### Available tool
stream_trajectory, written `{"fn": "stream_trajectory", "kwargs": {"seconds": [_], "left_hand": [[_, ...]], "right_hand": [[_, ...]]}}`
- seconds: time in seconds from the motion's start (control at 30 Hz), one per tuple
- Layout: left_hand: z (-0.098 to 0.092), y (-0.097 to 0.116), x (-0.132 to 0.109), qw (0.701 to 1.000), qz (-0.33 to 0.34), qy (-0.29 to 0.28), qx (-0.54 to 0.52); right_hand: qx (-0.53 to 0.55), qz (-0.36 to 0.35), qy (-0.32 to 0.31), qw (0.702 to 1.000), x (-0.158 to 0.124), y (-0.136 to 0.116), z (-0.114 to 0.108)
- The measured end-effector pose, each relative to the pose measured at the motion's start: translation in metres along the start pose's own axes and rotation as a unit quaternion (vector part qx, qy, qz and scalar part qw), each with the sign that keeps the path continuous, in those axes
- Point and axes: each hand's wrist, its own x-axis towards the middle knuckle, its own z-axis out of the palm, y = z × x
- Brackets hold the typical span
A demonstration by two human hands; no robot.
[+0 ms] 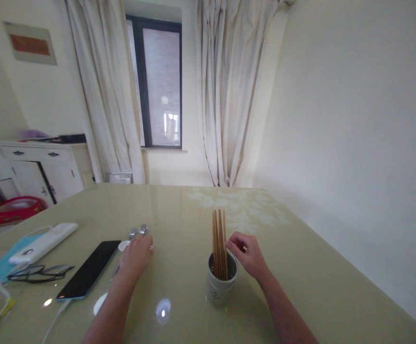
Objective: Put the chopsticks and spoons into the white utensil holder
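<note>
My right hand point(246, 252) is at the right side of a pale grey cup-shaped holder point(221, 291) with a small dark pattern. Its thumb and forefinger are pinched on the rightmost chopstick point(224, 220). Several brown wooden chopsticks point(216, 239) stand upright in the holder, their lower ends hidden by its wall. Left of the holder, my left hand point(138, 253) rests low over the table with curled fingers. What those fingers grip is mostly hidden; a small white bit shows at their edge. Just beyond them lie shiny metal pieces point(143, 229), too small to name surely, and a white piece point(124, 245).
A black-screened phone point(89, 270) with a white cable, folded glasses point(40, 273), a white power bank point(44, 242) and a blue face mask point(9, 263) lie on the glossy table point(179, 215) at left. A wall point(366, 143) runs along the table's right side.
</note>
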Motion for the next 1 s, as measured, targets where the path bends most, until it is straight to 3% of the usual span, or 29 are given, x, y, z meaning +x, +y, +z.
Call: {"fn": "stream_trajectory", "kwargs": {"seconds": [0.1, 0.17, 0.27, 0.33, 0.4, 0.47, 0.6, 0.73, 0.87, 1.0], "left_hand": [[0.001, 0.005, 0.000, 1.000, -0.001, 0.002, -0.007], [0.000, 0.009, 0.003, 0.999, 0.007, 0.032, -0.007], [-0.002, 0.016, 0.008, 0.986, 0.042, 0.162, -0.029], [-0.004, 0.024, 0.007, 0.947, 0.092, 0.298, -0.075], [-0.007, 0.037, 0.001, 0.875, 0.177, 0.432, -0.132], [-0.011, 0.054, -0.015, 0.794, 0.292, 0.505, -0.173], [-0.025, 0.094, -0.058, 0.696, 0.513, 0.473, -0.171], [-0.036, 0.123, -0.087, 0.638, 0.604, 0.433, -0.202], [-0.036, 0.133, -0.091, 0.644, 0.638, 0.363, -0.215], [-0.017, 0.132, -0.083, 0.690, 0.561, 0.388, -0.241]], "right_hand": [[0.017, -0.006, 0.021, 1.000, 0.001, 0.001, -0.001], [0.034, -0.004, 0.035, 0.999, 0.001, 0.002, -0.002], [0.065, -0.007, 0.068, 0.995, 0.000, 0.002, -0.003], [0.085, -0.018, 0.105, 0.991, 0.000, 0.000, -0.004], [0.101, -0.029, 0.147, 0.984, -0.001, -0.002, -0.004], [0.105, -0.035, 0.178, 0.978, -0.002, -0.006, -0.003], [0.094, -0.052, 0.189, 0.976, -0.007, -0.017, 0.003], [0.129, -0.052, 0.156, 0.978, -0.012, -0.030, 0.015], [0.174, 0.010, 0.136, 0.975, -0.012, -0.038, 0.021], [0.183, 0.028, 0.230, 0.955, -0.004, -0.037, 0.013]]}}
